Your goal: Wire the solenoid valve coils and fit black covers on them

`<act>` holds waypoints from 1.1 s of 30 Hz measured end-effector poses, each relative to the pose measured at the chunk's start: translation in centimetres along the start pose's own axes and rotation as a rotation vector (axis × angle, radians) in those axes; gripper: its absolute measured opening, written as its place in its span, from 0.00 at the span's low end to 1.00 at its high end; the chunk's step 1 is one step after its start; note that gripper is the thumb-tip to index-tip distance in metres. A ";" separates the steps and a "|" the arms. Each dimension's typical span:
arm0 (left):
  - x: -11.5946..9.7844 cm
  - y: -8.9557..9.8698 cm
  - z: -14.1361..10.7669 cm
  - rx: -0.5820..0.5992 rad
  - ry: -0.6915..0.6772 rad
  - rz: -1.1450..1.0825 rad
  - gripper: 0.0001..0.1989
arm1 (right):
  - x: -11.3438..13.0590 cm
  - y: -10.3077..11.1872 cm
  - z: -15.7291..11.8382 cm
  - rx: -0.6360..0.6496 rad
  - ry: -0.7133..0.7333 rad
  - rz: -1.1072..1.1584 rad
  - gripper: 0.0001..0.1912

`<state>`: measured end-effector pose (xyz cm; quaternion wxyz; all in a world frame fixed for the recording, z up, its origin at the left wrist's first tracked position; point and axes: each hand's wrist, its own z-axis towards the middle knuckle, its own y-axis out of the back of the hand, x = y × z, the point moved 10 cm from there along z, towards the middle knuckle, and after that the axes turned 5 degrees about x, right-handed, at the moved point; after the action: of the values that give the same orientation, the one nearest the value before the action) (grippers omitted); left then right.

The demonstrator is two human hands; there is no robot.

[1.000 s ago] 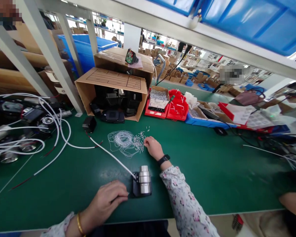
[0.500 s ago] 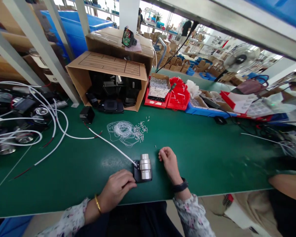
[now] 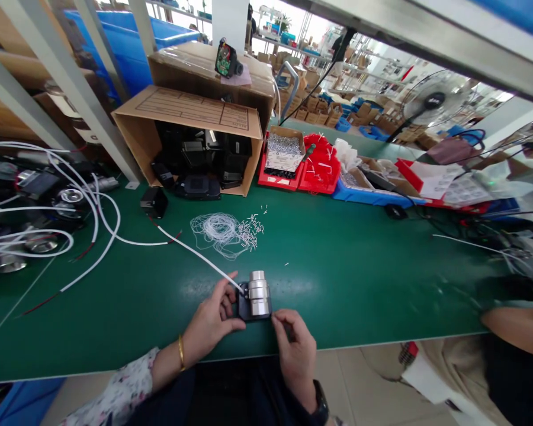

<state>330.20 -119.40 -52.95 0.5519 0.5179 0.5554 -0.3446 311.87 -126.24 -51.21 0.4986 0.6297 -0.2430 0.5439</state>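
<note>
A silver metal cylinder (image 3: 258, 293) sits on a black square plate (image 3: 244, 309), with a white cable (image 3: 195, 253) running from it up and left. My left hand (image 3: 213, 316) is at the plate's left side, thumb and fingers round its edge. At the plate's lower right corner is my right hand (image 3: 295, 343), thumb and index finger pinched together; whatever lies between them is too small to make out. Behind these lie a coil of thin clear line (image 3: 217, 231) and a pile of small pins (image 3: 251, 232). One small pin (image 3: 286, 264) lies apart.
Left on the green table are metal lamps (image 3: 11, 262) and white cables. An open carton (image 3: 249, 171) of black parts stands behind, beside red trays (image 3: 322, 168) and a blue tray (image 3: 368, 194). Another person's arm (image 3: 513, 331) rests at the right.
My right hand has moved down and left to the plate's corner. My left hand has opened wider around the plate's left side. The lone small pin lies at a different angle.
</note>
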 end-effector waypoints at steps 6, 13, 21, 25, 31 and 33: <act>-1.3 0.4 0.1 0.031 -0.146 0.289 0.34 | 2.7 -0.4 -0.4 0.010 0.338 -0.167 0.10; -1.7 0.3 0.2 0.072 -0.134 0.249 0.36 | 3.3 -0.5 -1.4 0.092 0.434 -0.263 0.16; -1.0 -0.1 -0.3 0.102 -0.092 0.162 0.32 | 3.2 -1.3 -2.4 0.188 0.478 -0.394 0.22; -0.7 0.2 -0.5 0.097 -0.038 -0.118 0.28 | 2.6 -1.0 -2.5 0.186 0.458 -0.384 0.22; -1.5 1.4 -0.8 -0.001 -0.114 0.046 0.25 | 2.1 0.1 -2.1 0.141 0.417 -0.344 0.19; -1.8 1.2 -0.8 0.025 -0.153 0.245 0.21 | 2.5 -0.2 -2.1 0.162 0.433 -0.357 0.19</act>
<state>330.87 -118.69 -50.81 0.6241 0.5607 0.4400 -0.3202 311.89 -123.74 -49.17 0.5748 0.5695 0.0282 0.5869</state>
